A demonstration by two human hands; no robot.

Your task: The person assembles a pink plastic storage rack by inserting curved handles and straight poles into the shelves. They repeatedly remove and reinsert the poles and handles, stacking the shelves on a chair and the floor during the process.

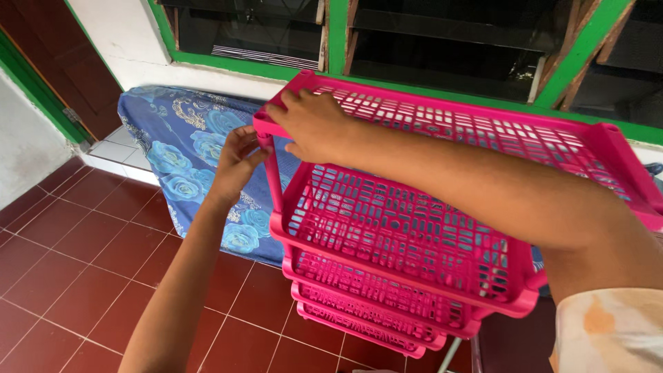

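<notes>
The right hand (314,126) is laid palm-down on the near-left corner of the top tray (483,131) of a pink plastic rack (394,235), its fingers spread and pressing on the slotted surface rather than closed around anything; the left hand (238,160) is raised just beside that same corner, its fingers curled against the tray's edge and the top of the pink corner post (274,176), though whether the post is truly gripped cannot be told. The rack is seen standing on a floor of dark red tiles (62,262), with the top tray held above three lower slotted trays, the lower ones stacked close together. A mattress (186,138) covered in blue rose-patterned cloth is seen behind the rack, against a white wall; a green-framed window (338,34) with dark louvres is set above it, and a dark wooden door (69,62) stands at the left.
</notes>
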